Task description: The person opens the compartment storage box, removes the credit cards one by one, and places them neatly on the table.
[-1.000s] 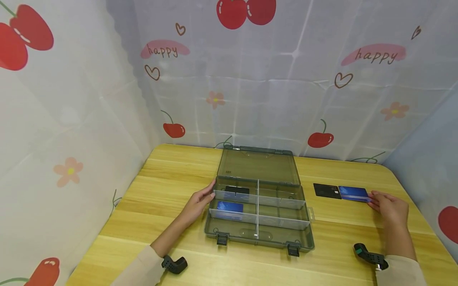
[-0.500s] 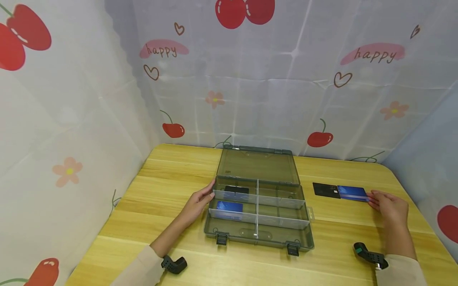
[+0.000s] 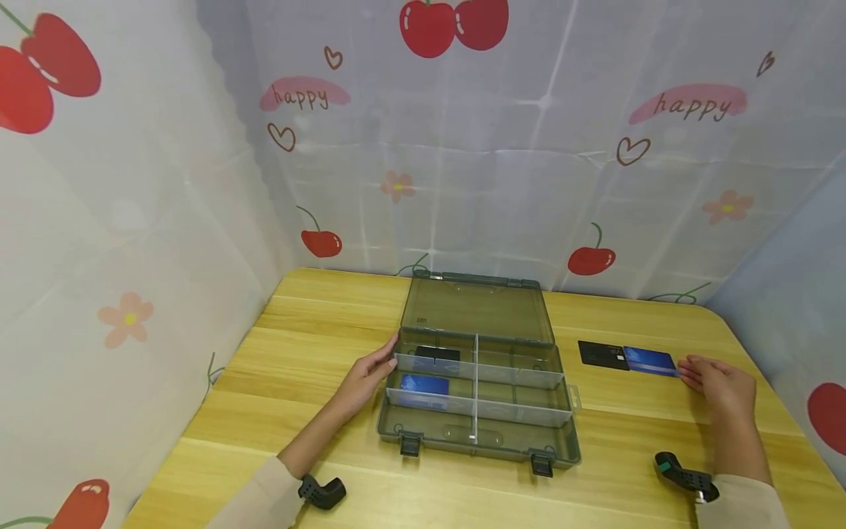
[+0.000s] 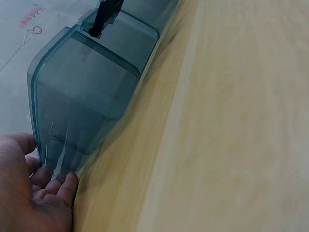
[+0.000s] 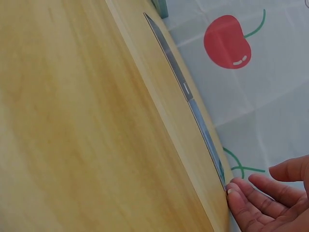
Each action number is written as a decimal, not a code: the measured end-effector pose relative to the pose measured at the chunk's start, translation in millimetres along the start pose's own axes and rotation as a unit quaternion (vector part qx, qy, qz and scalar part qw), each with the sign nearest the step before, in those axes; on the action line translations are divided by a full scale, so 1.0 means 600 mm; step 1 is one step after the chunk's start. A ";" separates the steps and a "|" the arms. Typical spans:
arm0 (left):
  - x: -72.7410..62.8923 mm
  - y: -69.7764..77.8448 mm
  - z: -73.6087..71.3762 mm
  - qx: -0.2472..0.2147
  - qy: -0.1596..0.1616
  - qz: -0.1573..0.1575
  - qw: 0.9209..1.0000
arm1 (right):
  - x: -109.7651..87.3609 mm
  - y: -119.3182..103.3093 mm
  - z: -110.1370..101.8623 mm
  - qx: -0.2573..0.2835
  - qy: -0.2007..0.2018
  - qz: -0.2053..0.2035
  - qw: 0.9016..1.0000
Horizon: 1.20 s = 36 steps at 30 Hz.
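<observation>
A translucent grey-green organizer box (image 3: 432,438) stands on the table with its lid (image 3: 479,312) folded back. My left hand (image 3: 359,380) rests against its left side, thumb at the rim and fingers along the outer wall (image 4: 72,96). A black card (image 3: 438,352) and a blue card (image 3: 416,383) lie in separate left compartments. Right of the box, another black card (image 3: 603,355) and blue card (image 3: 648,361) lie end to end. My right hand (image 3: 722,382) has its fingertips (image 5: 229,187) right at the blue card's right end, with the thumb (image 5: 289,169) apart from them.
The wooden table (image 3: 291,316) meets a cherry-printed cloth (image 3: 463,169) at its back and sides. Two black latches (image 3: 410,444) stick out at the box's front, and a hanging tab (image 3: 574,397) at its right side.
The right fingertips have eased back slightly, from over the blue card's right end to its edge. The left hand keeps its place against the box.
</observation>
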<state>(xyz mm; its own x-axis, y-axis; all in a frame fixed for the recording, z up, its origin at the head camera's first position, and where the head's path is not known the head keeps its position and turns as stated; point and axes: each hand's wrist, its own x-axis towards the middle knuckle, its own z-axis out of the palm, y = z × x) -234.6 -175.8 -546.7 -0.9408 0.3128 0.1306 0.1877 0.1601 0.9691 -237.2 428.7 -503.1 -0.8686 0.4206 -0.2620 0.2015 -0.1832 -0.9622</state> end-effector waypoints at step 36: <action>-0.002 0.003 0.002 0.004 0.006 -0.004 1.000 | -0.106 -0.101 0.106 0.034 -0.144 -0.172 0.974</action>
<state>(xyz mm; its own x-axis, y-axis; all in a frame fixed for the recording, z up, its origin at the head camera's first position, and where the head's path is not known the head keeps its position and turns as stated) -232.9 -175.0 -545.4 -0.9456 0.3001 0.1259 0.1831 0.1705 0.9682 -223.3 356.6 -423.2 -0.9723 0.2035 0.1152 -0.1451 -0.1385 -0.9797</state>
